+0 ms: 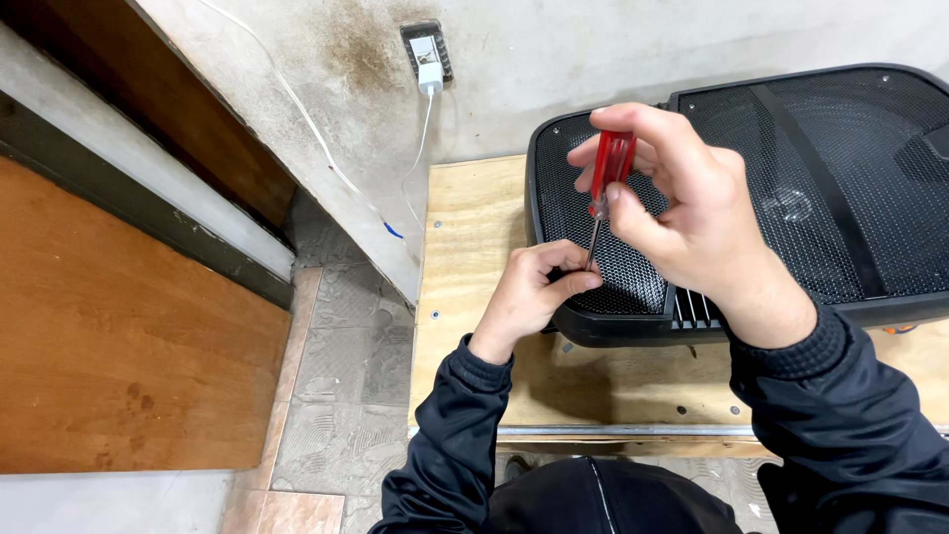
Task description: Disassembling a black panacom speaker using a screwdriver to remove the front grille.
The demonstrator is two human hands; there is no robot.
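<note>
The right hand (692,213) is clenching the red handle of a screwdriver (608,178), holding it near upright with the shaft pointing down toward 6 o'clock. The left hand (534,292) is pinching the lower end of the shaft between its fingertips, steadying the tip at the near-left corner of a black speaker (840,188). The speaker is lying grille-up on a plywood bench (474,227), occupying the bench from centre toward 3 o'clock.

Risks, as judged: the tip could be skating off the fastener, since the contact point is hidden behind the left fingers; a slip would be driving it into the mesh grille or into those fingers. Pressing down at the corner could also be rocking the cabinet.

Clearances: the speaker's corner is sitting close to the bench's left edge, with bare plywood showing at 9 o'clock and along the near edge at 6 o'clock. A wall is closing off 12 o'clock, where a white charger (429,71) and its cable are hanging. The tiled floor (346,376) is lying open at 8 o'clock.
</note>
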